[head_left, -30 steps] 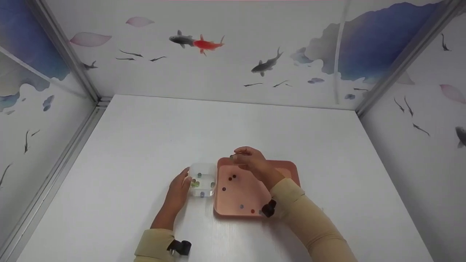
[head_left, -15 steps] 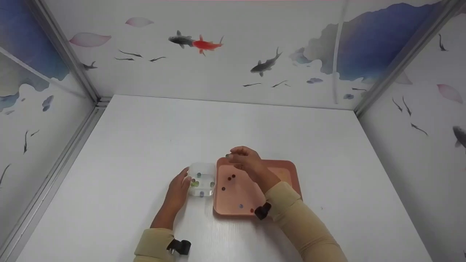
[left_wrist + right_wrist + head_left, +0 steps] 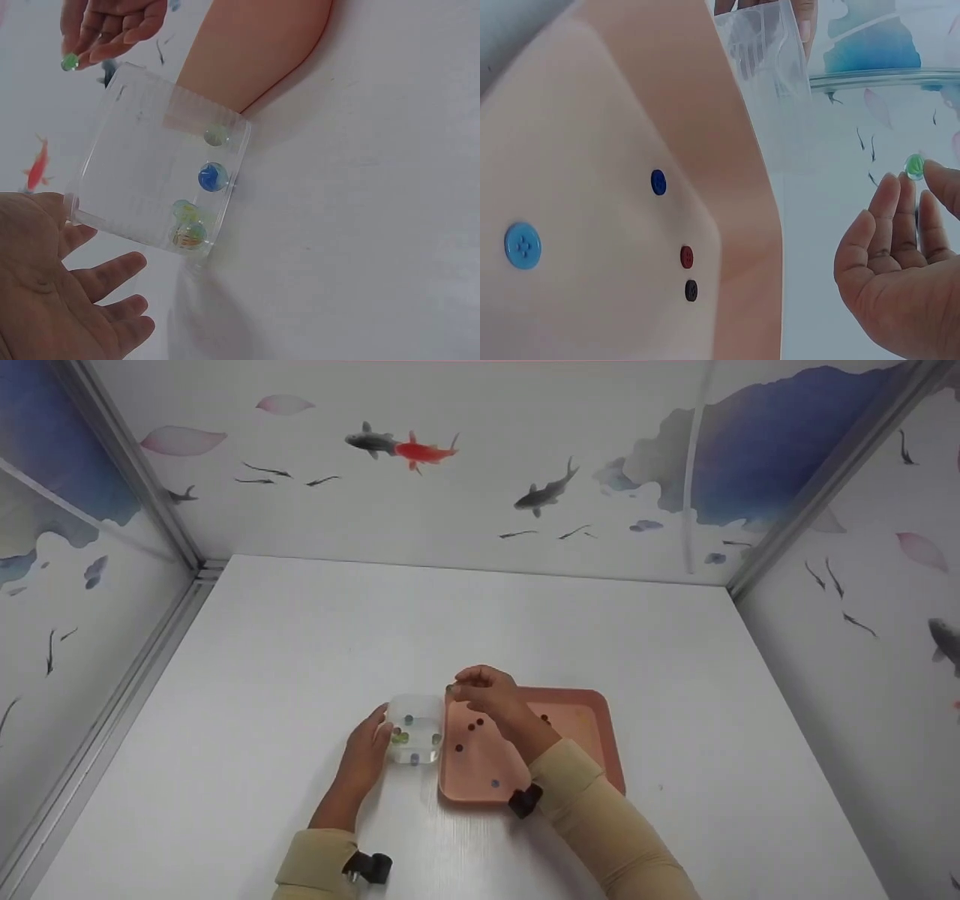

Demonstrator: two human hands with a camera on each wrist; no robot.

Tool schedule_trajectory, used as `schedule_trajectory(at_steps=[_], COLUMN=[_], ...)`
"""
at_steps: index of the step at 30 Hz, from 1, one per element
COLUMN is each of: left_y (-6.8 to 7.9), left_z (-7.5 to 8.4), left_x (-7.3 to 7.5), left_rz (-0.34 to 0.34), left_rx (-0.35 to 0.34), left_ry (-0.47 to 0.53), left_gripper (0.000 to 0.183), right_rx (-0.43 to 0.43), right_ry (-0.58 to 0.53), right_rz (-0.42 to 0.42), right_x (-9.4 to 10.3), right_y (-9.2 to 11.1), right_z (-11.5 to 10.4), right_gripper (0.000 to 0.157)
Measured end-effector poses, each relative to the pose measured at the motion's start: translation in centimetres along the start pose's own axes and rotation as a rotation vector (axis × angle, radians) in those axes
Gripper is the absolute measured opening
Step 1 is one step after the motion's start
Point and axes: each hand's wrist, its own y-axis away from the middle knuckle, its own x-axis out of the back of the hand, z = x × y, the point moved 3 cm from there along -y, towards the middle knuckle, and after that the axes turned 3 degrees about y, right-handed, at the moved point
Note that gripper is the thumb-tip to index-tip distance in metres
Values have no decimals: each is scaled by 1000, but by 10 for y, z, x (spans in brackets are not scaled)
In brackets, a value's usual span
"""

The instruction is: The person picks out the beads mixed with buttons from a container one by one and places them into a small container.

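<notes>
A clear plastic box (image 3: 416, 706) stands left of a pink tray (image 3: 611, 750). Several glass marbles lie inside it, among them a blue swirled marble (image 3: 213, 177). My left hand (image 3: 367, 748) holds the box at its left side, thumb and fingers by the rim; their exact contact is partly hidden. Above the tray's far left corner, my right hand (image 3: 487, 691) pinches a green marble (image 3: 915, 166) between thumb and fingertips. In the tray are several buttons, including a light blue button (image 3: 523, 245), a dark blue button (image 3: 658, 182) and a red button (image 3: 687, 257).
Both stand on a white table (image 3: 300, 630). White panels with painted fish (image 3: 426, 452) enclose its back and sides. The right forearm's sleeve (image 3: 600, 810) crosses over the tray and hides part of it. The box and tray stand almost side by side.
My right hand has moved left toward the box with the green marble, and its sleeve now covers the red piece near the tray's front edge. The left hand and box stay put.
</notes>
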Motion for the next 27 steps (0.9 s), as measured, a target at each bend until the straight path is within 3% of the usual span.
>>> schedule_trajectory(at_steps=[8,15,27], left_y=[-1,-2,-1], left_z=[-3,-2,0], left_x=[-1,-1,0], left_rz=[11,1,-2], left_rx=[-20,-31,-17], left_ry=[4,-19,-23], left_gripper=[49,50,50], right_rx=[-22,84,56], right_ry=[58,96,150], right_rz=[4,-39,-44], right_x=[-10,-17,-29], right_y=[0,3,2], right_z=[-3,-6,-9], right_gripper=[26,27,20])
